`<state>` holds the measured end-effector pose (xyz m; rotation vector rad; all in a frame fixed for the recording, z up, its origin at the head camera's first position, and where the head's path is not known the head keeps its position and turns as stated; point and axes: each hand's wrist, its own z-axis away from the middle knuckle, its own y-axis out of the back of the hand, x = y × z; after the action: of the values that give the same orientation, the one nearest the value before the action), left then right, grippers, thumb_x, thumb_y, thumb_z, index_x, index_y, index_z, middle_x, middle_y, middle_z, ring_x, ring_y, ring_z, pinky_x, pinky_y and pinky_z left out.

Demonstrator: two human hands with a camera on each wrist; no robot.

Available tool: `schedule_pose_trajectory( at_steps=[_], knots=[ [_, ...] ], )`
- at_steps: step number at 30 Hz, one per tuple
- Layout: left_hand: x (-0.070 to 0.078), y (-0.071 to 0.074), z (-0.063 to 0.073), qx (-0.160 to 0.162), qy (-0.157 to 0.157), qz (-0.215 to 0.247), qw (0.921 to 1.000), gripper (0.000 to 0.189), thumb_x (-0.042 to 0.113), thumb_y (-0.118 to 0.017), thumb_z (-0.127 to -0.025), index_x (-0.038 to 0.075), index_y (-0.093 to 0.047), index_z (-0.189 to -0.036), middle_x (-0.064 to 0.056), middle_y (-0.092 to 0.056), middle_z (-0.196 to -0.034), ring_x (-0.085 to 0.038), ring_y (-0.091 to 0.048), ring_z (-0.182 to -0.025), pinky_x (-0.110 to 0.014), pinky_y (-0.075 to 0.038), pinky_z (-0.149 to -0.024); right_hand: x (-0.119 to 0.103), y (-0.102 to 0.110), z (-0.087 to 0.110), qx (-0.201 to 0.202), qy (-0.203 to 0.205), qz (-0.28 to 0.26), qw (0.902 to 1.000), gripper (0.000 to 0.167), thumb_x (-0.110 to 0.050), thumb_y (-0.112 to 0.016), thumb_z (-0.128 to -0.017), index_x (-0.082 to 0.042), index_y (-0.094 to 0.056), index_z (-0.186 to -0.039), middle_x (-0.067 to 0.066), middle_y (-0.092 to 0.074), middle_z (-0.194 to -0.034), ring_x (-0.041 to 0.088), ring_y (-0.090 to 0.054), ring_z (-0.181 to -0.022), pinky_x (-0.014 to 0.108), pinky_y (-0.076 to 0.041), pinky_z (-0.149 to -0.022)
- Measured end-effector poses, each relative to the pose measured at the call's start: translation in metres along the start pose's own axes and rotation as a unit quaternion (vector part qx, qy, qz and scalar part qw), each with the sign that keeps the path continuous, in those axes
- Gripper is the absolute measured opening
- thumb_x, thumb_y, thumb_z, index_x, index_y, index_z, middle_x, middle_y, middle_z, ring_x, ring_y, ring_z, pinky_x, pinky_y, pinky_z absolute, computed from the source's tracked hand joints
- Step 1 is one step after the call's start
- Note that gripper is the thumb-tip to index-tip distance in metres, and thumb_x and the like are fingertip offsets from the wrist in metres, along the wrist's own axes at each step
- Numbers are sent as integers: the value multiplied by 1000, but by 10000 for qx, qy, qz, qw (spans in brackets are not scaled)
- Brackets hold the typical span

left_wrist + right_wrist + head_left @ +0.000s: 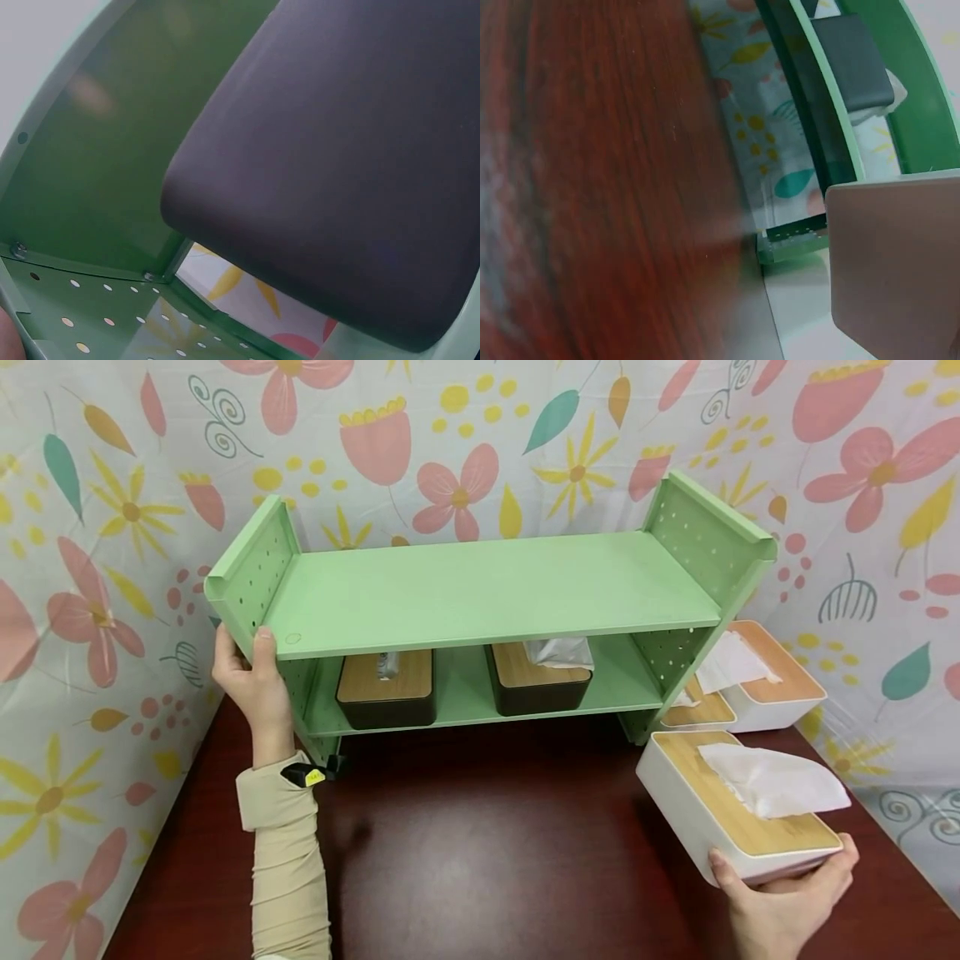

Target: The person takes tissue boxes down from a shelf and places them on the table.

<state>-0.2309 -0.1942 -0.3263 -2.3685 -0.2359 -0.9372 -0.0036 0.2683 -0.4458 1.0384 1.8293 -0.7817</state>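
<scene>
A green two-tier metal shelf (480,593) with perforated side panels stands on the table. My left hand (258,693) grips the front edge of its left side panel, thumb on the inner side. On the lower tier sit two black tissue boxes with wooden lids, a left one (386,710) and a right one (547,697). The left box's dark side (337,165) fills much of the left wrist view. My right hand (795,897) holds a white tissue box (693,822) by its near end, tilted, with a tissue sticking out of its wooden lid. Its side (892,270) shows in the right wrist view.
Behind the held box, right of the shelf, stand another white tissue box (776,714) and a lower wood-topped one (701,714). The dark red wooden table (480,860) extends in front of the shelf. A flower-patterned curtain (465,443) hangs around the back and sides.
</scene>
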Motion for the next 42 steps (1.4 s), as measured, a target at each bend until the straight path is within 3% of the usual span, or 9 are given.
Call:
schedule_pose_trajectory(
  at_steps=[4, 11, 30, 38, 42],
  knots=[
    [0, 2, 1, 5, 0, 23, 10000, 28, 1, -55, -87, -1, -67, -113, -5, -66, -97, -15, -57, -87, -27, -42, -81, -3, 1, 0, -18, -206, 771, 9968, 110, 4, -85, -42, -19, -42, -141, -12, -42, -119, 5, -34, -119, 15, -28, -101],
    [1, 2, 1, -18, -89, -2, 10000, 28, 1, -55, -87, -2, -67, -112, -5, -66, -96, -14, -56, -85, -26, -41, -80, 5, 4, -3, -39, -334, 1206, 9921, 108, 0, -87, -47, -24, -41, -141, -18, -39, -116, -2, -33, -116, 16, -25, -101],
    [0, 0, -3, -65, -137, -85, 9998, 30, 2, -55, -87, 0, -66, -115, -5, -67, -99, -14, -59, -88, -26, -44, -81, 12, 0, -2, -111, -1151, 1806, 9767, 106, -6, -89, -55, -30, -35, -143, -19, -31, -113, -7, -29, -113, 14, -24, -102],
    [-2, 1, -2, -63, -142, -72, 9999, 30, 3, -56, -87, -1, -66, -115, -3, -66, -97, -13, -58, -86, -26, -43, -80, 14, -1, -5, -300, -1123, 1887, 9751, 110, -9, -90, -55, -32, -30, -145, -19, -29, -117, -10, -25, -113, 16, -22, -103],
    [-3, 2, -1, -55, -125, -46, 9999, 30, 3, -56, -87, -1, -66, -115, -4, -66, -98, -13, -58, -87, -26, -43, -81, 14, -1, -5, -426, -1172, 2039, 9710, 113, -12, -90, -56, -33, -26, -146, -17, -28, -121, -2, -26, -121, 17, -20, -106]
  ],
)
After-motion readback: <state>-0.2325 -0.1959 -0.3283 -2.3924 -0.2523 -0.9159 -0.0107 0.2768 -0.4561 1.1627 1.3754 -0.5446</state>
